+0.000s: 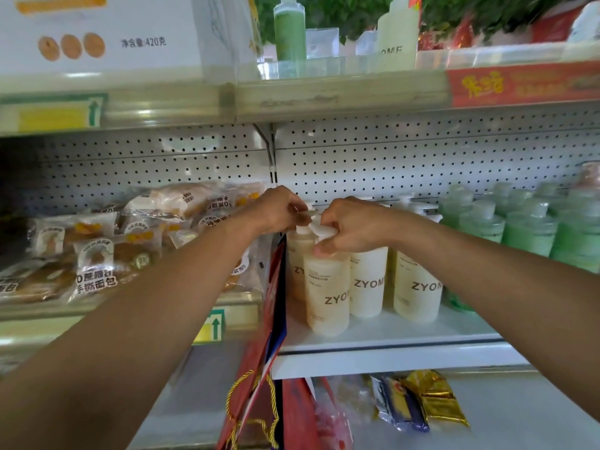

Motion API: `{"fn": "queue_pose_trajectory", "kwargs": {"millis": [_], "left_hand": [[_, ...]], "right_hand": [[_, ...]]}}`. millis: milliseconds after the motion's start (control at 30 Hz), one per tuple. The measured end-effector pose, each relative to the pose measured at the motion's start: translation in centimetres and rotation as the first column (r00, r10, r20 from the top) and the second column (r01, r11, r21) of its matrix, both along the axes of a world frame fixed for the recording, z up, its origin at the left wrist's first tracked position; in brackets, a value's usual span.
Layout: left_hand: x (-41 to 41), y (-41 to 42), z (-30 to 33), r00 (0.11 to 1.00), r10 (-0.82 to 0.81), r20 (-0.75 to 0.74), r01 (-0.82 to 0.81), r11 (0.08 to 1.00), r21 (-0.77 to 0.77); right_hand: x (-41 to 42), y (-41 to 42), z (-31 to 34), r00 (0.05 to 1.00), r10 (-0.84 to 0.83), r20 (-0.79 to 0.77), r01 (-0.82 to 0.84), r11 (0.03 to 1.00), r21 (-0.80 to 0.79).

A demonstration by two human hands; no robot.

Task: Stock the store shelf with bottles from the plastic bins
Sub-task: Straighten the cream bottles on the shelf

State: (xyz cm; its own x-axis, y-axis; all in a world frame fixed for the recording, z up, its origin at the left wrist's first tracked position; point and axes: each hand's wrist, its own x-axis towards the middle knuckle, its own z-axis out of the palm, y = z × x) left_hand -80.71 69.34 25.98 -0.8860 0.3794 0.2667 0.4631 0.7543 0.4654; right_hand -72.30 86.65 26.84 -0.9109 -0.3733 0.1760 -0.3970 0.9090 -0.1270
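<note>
- While both arms reach out, the bread packs (97,251) lie at the far left on their own shelf, well away from the job.
- Next comes the left hand (279,211). Its fingers are curled, and its grip looks to be pinching the white pump top of the back bottle (297,254). Blur makes it hard to be sure.
- Beside that bottle, the red bag edge (276,287) hangs at the left end of the white shelf (389,349). The bottles should not bump it.
- Just to the right, the right hand (344,227) has its grip curled round the pump top and neck of the front bottle (326,287). This bottle stands upright on the shelf, touching the back one.
- I think the step now is setting these two bottles straight in their row. To do it well, hold each one by the neck, keep it upright, turn the name to face out, and slide it close to the others.
- More cream bottles (417,284) stand to the right in the same row, so line up with them.
- Further right stand the green bottles (526,228). Keep the cream ones apart from those.
- No plastic bins show here.
</note>
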Motion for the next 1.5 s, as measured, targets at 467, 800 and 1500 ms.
{"fn": "queue_pose_trajectory", "kwargs": {"millis": [467,800,1500], "left_hand": [[0.0,0.0,-0.8,0.996,0.022,0.088,-0.013,0.994,-0.104],[0.2,-0.2,-0.9,0.997,0.036,0.070,-0.028,0.994,-0.104],[8.0,-2.6,-0.2,0.953,-0.180,0.243,0.142,0.976,0.166]], "right_hand": [[0.9,0.9,-0.6,0.995,0.001,0.101,0.002,1.000,-0.023],[1.4,0.5,-1.2,0.998,0.015,0.053,-0.009,0.995,-0.102],[1.3,-0.5,-2.4,1.000,-0.014,-0.016,0.013,0.997,-0.074]]}}
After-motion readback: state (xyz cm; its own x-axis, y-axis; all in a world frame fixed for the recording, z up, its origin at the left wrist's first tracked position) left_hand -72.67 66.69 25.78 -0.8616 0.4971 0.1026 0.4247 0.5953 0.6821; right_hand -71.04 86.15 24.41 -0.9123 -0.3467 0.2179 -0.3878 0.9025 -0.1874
